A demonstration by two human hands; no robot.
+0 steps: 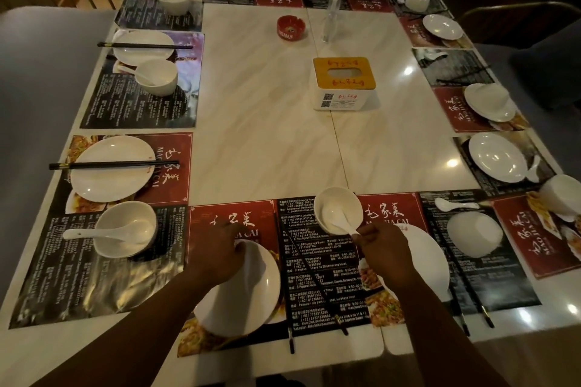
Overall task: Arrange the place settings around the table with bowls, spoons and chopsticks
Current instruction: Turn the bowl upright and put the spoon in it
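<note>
A: What is held by the right hand [382,247]?

B: The handle of a white ceramic spoon [338,220] is pinched between its fingers. The spoon's scoop lies inside a small white bowl [338,209], which stands on the near-edge placemats, at the seam between a black mat [314,276] and a red one.

A: And the left hand [220,256]?

B: It is closed over the far rim of a white plate [248,289], fingers curled on the edge. The plate is set on the red placemat [232,217] at the near side of the marble table [267,104].

A: Where are the chopsticks for this setting?

B: A dark pair of chopsticks [289,292] is laid on the black mat just right of that plate, running toward the table's near edge.

A: What is seen to the right?

B: A second white plate [430,264] is partly hidden behind the right wrist. Beyond it an upturned bowl [474,234] is placed on a black mat, with a loose spoon [454,205] just above it and another dark chopstick pair [471,305] beside it.

A: And the centre?

B: A tissue box [344,83] with a yellow top, a red ashtray [290,28] and a clear bottle [331,20] are stood there. Along the left side, plates with chopsticks laid across them and bowls holding spoons are set out.
</note>
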